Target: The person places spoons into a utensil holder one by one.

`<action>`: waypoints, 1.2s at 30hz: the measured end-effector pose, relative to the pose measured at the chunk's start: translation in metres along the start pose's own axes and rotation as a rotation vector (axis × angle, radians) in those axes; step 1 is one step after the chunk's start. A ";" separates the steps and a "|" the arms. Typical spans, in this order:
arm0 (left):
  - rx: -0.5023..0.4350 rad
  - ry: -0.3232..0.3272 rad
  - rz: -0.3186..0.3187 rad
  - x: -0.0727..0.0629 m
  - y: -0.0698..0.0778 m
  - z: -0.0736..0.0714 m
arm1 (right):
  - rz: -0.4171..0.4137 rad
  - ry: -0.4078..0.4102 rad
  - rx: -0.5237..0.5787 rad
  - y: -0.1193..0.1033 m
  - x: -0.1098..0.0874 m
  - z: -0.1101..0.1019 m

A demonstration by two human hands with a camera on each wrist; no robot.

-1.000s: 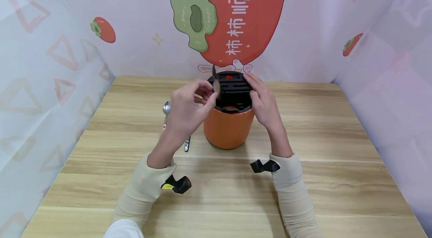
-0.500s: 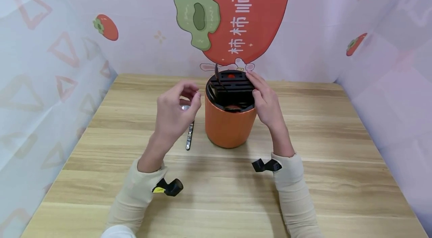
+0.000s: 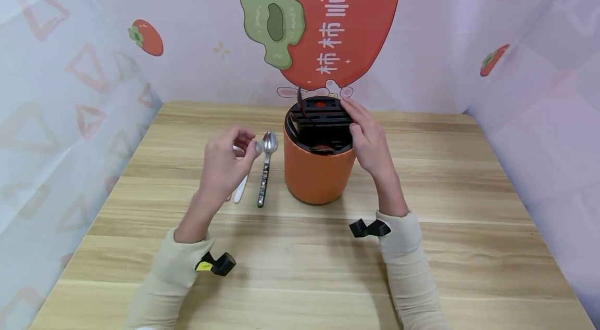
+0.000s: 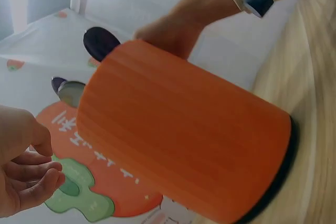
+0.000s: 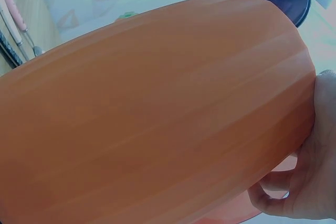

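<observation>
Left and right hands at an orange container with a row of spoons beside it. The orange container [image 3: 319,176] stands upright on the counter [image 3: 300,273], a slotted black insert [image 3: 323,119] in its mouth and dark upright utensils [image 3: 300,100] at its left side. Your right hand [image 3: 372,145] grips the right side of the rim, the thumb bent toward the near edge. Your left hand [image 3: 222,163] is loosely curled, thumb near the fingertips; the left wrist view shows nothing between them. It hangs just left of the container, over the spoons; whether it touches one cannot be told. Nearest the container lies the dark-handled spoon [image 3: 263,179], bowl away from you; next to it the white-handled spoon [image 3: 241,190], partly hidden by your hand, then the pink-handled spoon [image 5: 14,8], clearest in the right wrist view.

Handling (judged by appearance): the spoons should be light and stiff, with slick metal bowls; pinch them at mid-handle, where the grip is surest. The container looks rigid and smooth, its faint vertical ridges giving little purchase. It might slide or rock if pushed near the top, so hold it at the rim or around the body.
</observation>
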State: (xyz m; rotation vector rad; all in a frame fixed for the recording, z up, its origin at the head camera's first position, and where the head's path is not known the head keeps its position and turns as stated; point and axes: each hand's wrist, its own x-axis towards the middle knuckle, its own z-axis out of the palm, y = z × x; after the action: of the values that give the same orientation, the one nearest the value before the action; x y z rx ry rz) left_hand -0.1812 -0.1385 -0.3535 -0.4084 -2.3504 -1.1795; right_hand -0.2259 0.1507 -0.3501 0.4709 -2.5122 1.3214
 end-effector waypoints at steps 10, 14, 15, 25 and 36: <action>0.184 -0.101 -0.107 -0.006 -0.037 -0.005 | -0.005 0.001 0.012 -0.001 0.000 -0.001; 0.221 -0.155 -0.166 -0.009 -0.051 -0.005 | -0.008 0.003 0.011 -0.001 0.000 -0.001; 0.230 -0.166 -0.179 -0.010 -0.055 -0.004 | -0.009 0.002 0.012 -0.002 0.000 -0.001; 0.317 -0.313 -0.276 -0.014 -0.084 -0.003 | 0.001 -0.002 0.011 -0.002 0.001 -0.002; 0.376 -0.600 -0.457 -0.019 -0.104 -0.002 | 0.011 -0.006 0.003 -0.004 -0.001 -0.001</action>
State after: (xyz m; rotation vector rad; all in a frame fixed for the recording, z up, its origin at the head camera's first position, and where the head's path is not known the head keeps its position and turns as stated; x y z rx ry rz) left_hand -0.2120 -0.2021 -0.4319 -0.0927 -3.2393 -0.8261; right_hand -0.2236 0.1497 -0.3467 0.4622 -2.5214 1.3297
